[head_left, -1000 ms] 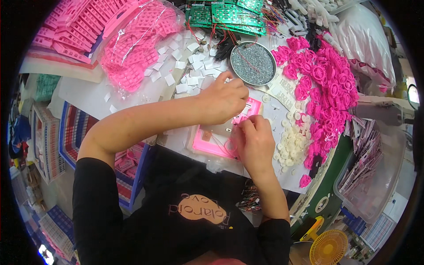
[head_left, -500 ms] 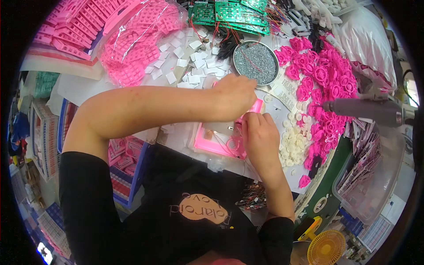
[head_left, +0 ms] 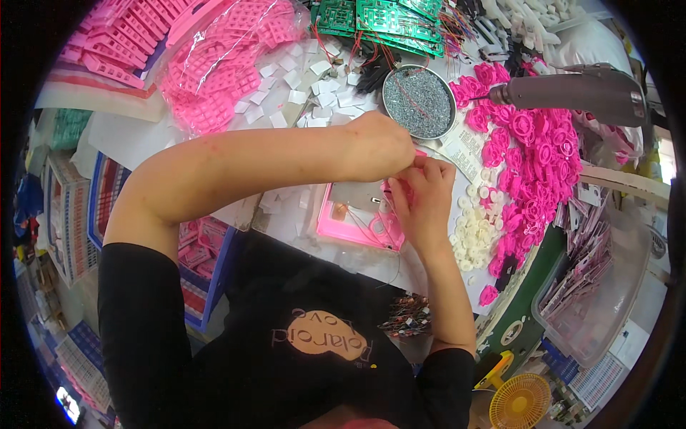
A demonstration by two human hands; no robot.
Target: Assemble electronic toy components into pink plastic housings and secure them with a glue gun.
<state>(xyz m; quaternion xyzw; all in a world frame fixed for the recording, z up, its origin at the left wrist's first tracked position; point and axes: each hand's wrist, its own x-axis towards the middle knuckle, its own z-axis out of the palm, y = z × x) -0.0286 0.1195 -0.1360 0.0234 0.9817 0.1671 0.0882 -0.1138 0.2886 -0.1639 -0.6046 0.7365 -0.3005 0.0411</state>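
A pink plastic casing (head_left: 344, 230) lies open on the table in front of me, with a grey plate (head_left: 355, 193) and thin wires inside. My left hand (head_left: 380, 148) is closed over its far edge, knuckles up; its fingertips are hidden behind the hand. Close against it, my right hand (head_left: 427, 196) bends its fingers over the casing's right side, thumb toward the inside. The fingers of both hands meet near the far right corner, and whatever they pinch there is too small or covered.
A round tin of small screws (head_left: 419, 101) stands beyond my hands. Pink rose-shaped parts (head_left: 525, 150) and white round pieces (head_left: 471, 229) are heaped to the right, below a hanging grey power screwdriver (head_left: 572, 96). Green circuit boards (head_left: 382, 21) and bagged pink parts (head_left: 214, 79) are at the back.
My right hand has shifted slightly up toward the left one, its fingers now more spread over the casing. The hanging screwdriver has swung farther away from me.
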